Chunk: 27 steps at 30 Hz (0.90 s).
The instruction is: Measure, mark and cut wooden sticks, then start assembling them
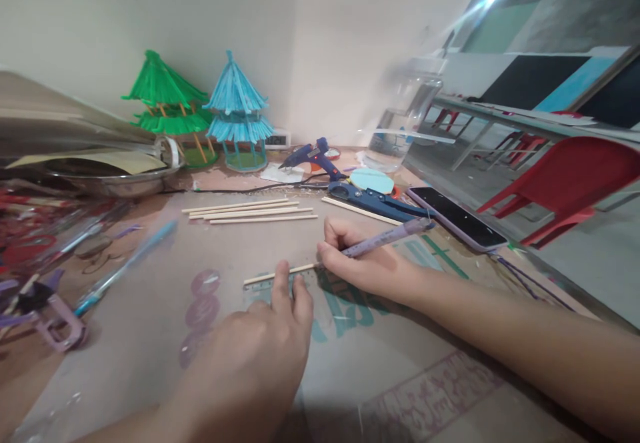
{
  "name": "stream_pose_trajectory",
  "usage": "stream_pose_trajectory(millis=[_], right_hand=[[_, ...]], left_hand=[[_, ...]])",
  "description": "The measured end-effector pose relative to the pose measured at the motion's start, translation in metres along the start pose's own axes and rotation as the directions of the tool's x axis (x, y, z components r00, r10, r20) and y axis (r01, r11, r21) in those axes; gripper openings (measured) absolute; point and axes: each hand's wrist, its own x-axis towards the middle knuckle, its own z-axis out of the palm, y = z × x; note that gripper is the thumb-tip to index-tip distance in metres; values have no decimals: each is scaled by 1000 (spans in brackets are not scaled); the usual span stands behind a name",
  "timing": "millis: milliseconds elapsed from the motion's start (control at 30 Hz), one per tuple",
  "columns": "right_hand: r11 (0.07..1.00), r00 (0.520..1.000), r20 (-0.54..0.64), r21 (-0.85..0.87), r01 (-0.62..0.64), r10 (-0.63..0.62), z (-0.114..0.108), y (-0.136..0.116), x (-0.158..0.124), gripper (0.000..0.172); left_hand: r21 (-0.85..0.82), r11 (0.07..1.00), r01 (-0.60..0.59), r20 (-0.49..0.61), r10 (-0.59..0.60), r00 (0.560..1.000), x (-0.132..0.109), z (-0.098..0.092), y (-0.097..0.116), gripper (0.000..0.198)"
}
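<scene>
My left hand [260,343] presses a thin wooden stick [260,278] down along a clear ruler [257,285] on the covered table, its fingertips on the stick and its other fingers curled under. In my right hand [355,259] a light purple pen [387,236] is gripped, tilted up to the right. The pen's tip is hidden by the fingers, near the right end of the stick. Behind my hands lie several loose wooden sticks [255,213]. More sticks [355,209] rest beside a dark blue cutting tool [375,201].
A green pagoda model [165,106] and a blue one [237,109] stand by the wall. Nearby are a blue glue gun [313,156], a clear jar [403,119], a phone [457,218], a metal bowl [115,183], purple-handled scissors [57,319] and a light blue pen [127,266].
</scene>
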Motion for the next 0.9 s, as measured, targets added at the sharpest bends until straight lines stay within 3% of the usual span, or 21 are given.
stream_pose_trajectory(millis=[433, 633, 900], right_hand=[[992, 998, 9, -108, 63, -62, -1, 0, 0, 24], [983, 997, 20, -165, 80, -78, -2, -1, 0, 25], [992, 998, 19, -116, 57, -55, -3, -3, 0, 25]], left_hand=[[56, 998, -21, 32, 19, 999, 1, -4, -2, 61], [23, 999, -24, 274, 17, 962, 7, -11, -3, 69], [-31, 999, 20, 372, -7, 928, 8, -12, -2, 71]])
